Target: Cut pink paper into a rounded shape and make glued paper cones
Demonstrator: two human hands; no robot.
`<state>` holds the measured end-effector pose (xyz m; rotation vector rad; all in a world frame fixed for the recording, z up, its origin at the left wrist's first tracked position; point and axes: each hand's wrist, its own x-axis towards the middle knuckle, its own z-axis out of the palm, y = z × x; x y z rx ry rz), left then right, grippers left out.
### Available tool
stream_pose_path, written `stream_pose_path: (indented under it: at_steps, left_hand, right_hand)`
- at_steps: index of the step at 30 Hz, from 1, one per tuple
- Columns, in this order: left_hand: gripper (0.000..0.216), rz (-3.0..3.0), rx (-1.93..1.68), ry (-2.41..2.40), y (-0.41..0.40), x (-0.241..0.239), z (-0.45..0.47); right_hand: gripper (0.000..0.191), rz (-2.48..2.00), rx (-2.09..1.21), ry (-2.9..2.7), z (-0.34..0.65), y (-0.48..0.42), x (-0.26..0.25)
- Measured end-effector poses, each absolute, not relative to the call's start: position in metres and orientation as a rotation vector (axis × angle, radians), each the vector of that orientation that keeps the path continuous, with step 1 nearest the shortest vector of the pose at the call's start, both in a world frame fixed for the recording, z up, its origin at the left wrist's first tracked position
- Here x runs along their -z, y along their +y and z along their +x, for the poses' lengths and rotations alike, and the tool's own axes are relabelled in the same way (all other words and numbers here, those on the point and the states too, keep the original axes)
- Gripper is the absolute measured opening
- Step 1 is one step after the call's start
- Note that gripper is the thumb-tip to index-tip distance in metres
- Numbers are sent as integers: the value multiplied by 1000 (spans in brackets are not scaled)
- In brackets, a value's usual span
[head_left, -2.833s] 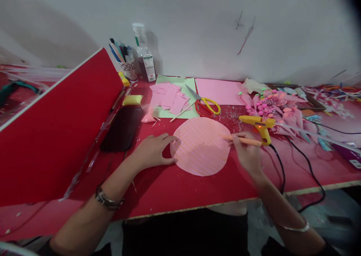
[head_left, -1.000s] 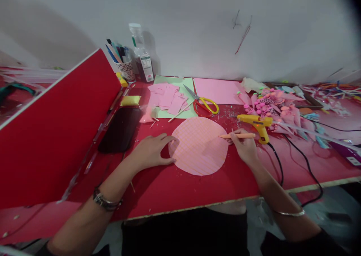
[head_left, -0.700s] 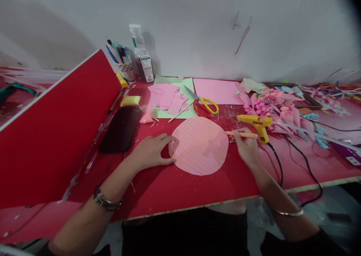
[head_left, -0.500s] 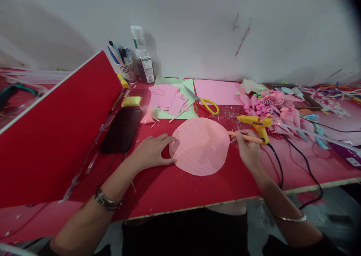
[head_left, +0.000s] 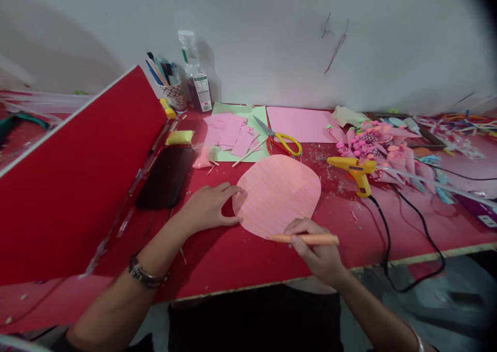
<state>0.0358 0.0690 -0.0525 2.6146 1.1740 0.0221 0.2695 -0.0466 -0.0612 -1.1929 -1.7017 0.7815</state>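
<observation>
A round sheet of pink paper (head_left: 277, 194) with rows of orange lines lies flat on the red table. My left hand (head_left: 212, 205) rests at its left edge, thumb and forefinger spread apart on the paper's rim. At the lower right of the sheet, my right hand (head_left: 316, 251) grips an orange felt-tip pen (head_left: 324, 239). The pen lies nearly level and its tip points left, at the paper's bottom edge. Part of the sheet's lower right rim is hidden behind the right hand.
Behind the sheet lie yellow-handled scissors (head_left: 287, 144) and pink paper pieces (head_left: 233, 132). A yellow glue gun (head_left: 351, 168) stands at right, its cord trailing over the table edge. A phone (head_left: 166, 178) lies at left beside a tilted red board (head_left: 85, 181).
My right hand has moved with the felt-tip pen from the paper's right edge down and left to its bottom edge. The left hand has stayed in place.
</observation>
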Motion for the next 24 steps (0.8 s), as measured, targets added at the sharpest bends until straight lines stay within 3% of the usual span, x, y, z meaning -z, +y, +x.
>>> stream_pose_path:
  at_steps: [7, 24]
  left_hand:
    - [58, 2598, -16, 1163, 69, 51, 36]
    - [58, 2603, -13, 1176, 68, 50, 37]
  right_hand:
    - [19, -1378, -1068, -1560, 270, -34, 72]
    - [16, -1422, -923, -1643, 274, -31, 70]
